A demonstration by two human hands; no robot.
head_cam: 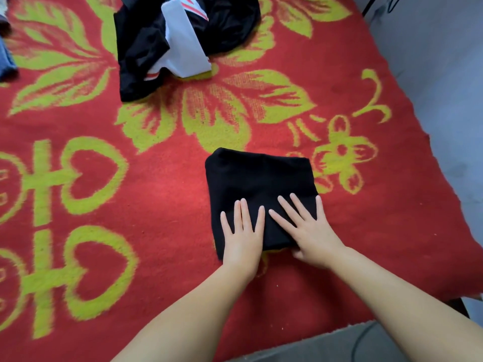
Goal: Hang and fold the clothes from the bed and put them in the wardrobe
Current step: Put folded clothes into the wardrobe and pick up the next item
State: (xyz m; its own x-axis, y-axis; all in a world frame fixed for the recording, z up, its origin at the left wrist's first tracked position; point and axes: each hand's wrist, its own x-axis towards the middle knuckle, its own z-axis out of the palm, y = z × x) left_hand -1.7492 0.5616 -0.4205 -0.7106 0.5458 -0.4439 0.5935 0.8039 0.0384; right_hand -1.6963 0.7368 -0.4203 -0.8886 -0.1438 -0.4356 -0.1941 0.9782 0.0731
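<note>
**Folded black garment pressed flat near the right edge of the bed**

A black garment [258, 189], folded into a compact, roughly square packet, is laid on the red blanket [162, 178] that covers the bed, toward the near right part of it and not far from the right edge. Its near half is covered by two bare hands, both laid palm down on the cloth. The left hand [244, 237] is placed on the near left portion of the packet, its fingers [244, 212] held straight and slightly spread, with the two middle ones close together. The right hand [309, 236] is placed beside it on the near right portion, fingers straight and fanned apart, the outermost one lying along the packet's right edge; its thumb is seen at the near edge of the fold, partly hidden. The fingertips of the two hands are nearly touching at the middle of the garment. Nothing is pinched or gripped by either hand.

Well apart, toward the far edge of the bed, a crumpled heap of black and white clothing [183, 40] with red stripes is left unfolded. At the far left edge a piece of blue fabric [6, 61] is partly in view. The blanket is patterned with yellow-green flowers, leaves and hearts. Beyond the right edge of the bed a grey floor [444, 74] is seen.
</note>
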